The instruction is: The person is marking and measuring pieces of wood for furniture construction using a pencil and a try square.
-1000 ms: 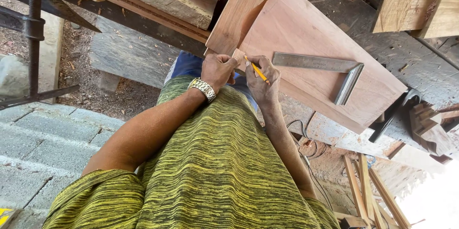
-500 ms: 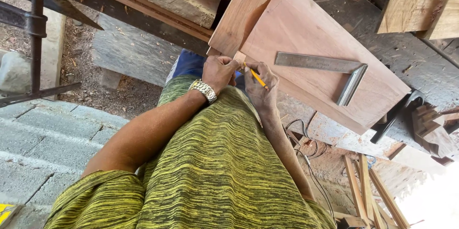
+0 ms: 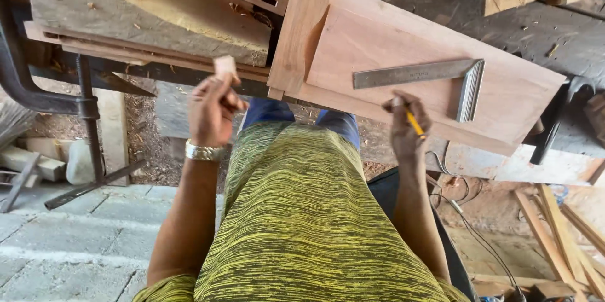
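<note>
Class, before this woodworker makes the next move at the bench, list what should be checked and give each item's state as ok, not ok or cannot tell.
1. Pencil held in right hand: ok.
2. Small wood block pinched in left hand: ok.
3. Steel square lying flat on the reddish board: ok.
4. Square's stock seated against a board edge: not ok, it lies on the face.
5. Board clamped to the bench: cannot tell.
6. Pencil line already marked on board: cannot tell.
</note>
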